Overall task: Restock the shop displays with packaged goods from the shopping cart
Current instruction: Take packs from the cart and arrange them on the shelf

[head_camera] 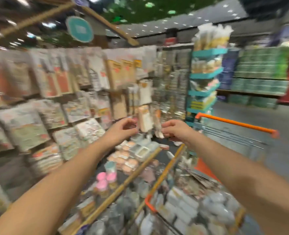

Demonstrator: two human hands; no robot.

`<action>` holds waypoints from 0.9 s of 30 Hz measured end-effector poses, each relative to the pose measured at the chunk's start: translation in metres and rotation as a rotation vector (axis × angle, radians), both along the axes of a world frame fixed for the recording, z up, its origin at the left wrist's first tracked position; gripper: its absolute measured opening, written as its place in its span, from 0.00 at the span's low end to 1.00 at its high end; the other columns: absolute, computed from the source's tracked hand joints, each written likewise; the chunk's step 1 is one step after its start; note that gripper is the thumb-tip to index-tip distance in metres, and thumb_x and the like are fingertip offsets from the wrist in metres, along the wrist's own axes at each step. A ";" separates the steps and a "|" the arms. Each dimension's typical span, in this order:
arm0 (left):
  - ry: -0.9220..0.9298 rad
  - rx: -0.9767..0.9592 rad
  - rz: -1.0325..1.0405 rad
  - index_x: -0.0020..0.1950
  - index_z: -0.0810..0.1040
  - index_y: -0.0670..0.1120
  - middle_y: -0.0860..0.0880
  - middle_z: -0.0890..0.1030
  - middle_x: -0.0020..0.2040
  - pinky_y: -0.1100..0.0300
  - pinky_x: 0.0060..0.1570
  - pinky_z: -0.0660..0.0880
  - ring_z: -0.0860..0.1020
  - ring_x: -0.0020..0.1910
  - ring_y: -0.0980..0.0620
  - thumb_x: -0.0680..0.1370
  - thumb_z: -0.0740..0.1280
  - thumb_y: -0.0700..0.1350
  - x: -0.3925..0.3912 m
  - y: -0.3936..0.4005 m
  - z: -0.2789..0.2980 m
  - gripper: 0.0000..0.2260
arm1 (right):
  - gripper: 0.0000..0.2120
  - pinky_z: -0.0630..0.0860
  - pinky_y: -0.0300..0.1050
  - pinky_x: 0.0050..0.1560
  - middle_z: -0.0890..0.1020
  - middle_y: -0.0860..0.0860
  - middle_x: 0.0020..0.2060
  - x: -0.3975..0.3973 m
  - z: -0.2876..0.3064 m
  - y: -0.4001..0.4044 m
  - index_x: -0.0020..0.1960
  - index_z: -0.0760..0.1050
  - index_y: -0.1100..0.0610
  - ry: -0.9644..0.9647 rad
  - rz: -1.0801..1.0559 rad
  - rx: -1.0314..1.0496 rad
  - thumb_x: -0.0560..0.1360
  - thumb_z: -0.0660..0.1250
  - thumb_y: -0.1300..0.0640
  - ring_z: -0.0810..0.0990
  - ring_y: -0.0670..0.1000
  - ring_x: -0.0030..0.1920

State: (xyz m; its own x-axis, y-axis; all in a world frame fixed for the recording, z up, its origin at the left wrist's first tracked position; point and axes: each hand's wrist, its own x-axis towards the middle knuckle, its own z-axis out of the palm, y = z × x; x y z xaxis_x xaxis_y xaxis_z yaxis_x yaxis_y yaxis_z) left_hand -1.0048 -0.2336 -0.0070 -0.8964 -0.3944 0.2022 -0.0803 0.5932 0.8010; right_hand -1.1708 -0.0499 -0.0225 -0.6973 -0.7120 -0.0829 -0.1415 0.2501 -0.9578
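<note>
1. Left hand (123, 128) is raised, fingers loosely curled, empty as far as the blur shows; right hand (176, 131) pinches something small, too blurred to name.
2. Between the hands hang pale packaged goods (145, 119) on the display.
3. Below the right hand stands the orange-handled wire shopping cart (237, 123), full of packets.

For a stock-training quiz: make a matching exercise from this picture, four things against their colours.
Things:
1. cart handle
2. round hanging sign
3. jar lids
4. side rack shelves

Colours:
A. pink
B. turquoise, tiered on a narrow stand
C. orange
D. teal, hanging overhead

Pairs: 1-C, 2-D, 3-A, 4-B

The picture is blurred by motion, so finer detail such as print on the sign cannot be read.
</note>
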 end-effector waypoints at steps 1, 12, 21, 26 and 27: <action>-0.029 -0.005 -0.061 0.54 0.77 0.50 0.48 0.80 0.50 0.63 0.51 0.75 0.77 0.47 0.55 0.71 0.75 0.44 -0.026 0.017 -0.012 0.14 | 0.08 0.70 0.38 0.33 0.78 0.51 0.35 -0.018 -0.011 0.025 0.53 0.75 0.55 -0.005 -0.061 0.023 0.76 0.70 0.61 0.77 0.45 0.31; -0.472 0.158 -0.407 0.60 0.73 0.50 0.52 0.80 0.53 0.66 0.52 0.74 0.79 0.54 0.55 0.76 0.73 0.44 -0.211 0.087 -0.194 0.15 | 0.07 0.70 0.43 0.38 0.78 0.53 0.36 -0.141 -0.158 0.144 0.46 0.75 0.54 -0.211 -0.353 0.277 0.75 0.71 0.64 0.76 0.50 0.35; -0.868 0.322 -0.316 0.65 0.75 0.46 0.53 0.77 0.42 0.61 0.42 0.70 0.79 0.45 0.50 0.70 0.75 0.56 -0.264 0.058 -0.347 0.27 | 0.05 0.70 0.41 0.40 0.79 0.50 0.42 -0.179 -0.307 0.128 0.49 0.75 0.53 -0.537 -0.396 0.545 0.76 0.71 0.55 0.78 0.48 0.42; -1.031 0.436 -0.310 0.64 0.75 0.47 0.47 0.78 0.57 0.61 0.53 0.71 0.76 0.55 0.52 0.59 0.76 0.62 -0.261 0.071 -0.414 0.38 | 0.05 0.70 0.43 0.38 0.78 0.50 0.35 -0.146 -0.385 0.135 0.48 0.76 0.54 -0.757 -0.478 0.562 0.75 0.71 0.56 0.78 0.47 0.35; -1.096 0.465 -0.332 0.63 0.75 0.49 0.49 0.77 0.56 0.61 0.53 0.70 0.76 0.55 0.52 0.64 0.77 0.59 -0.258 0.077 -0.419 0.30 | 0.07 0.69 0.43 0.36 0.78 0.50 0.35 -0.134 -0.400 0.138 0.51 0.76 0.56 -0.809 -0.478 0.573 0.75 0.71 0.56 0.78 0.47 0.35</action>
State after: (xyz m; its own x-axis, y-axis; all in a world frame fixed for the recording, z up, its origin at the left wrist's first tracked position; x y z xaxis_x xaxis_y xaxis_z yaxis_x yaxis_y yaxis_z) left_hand -1.2625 -0.1564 -0.4265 -0.5748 0.0505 -0.8167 -0.7415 0.3900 0.5460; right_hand -1.3052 0.0880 -0.4228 -0.4817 -0.0930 -0.8714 0.7055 0.5486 -0.4485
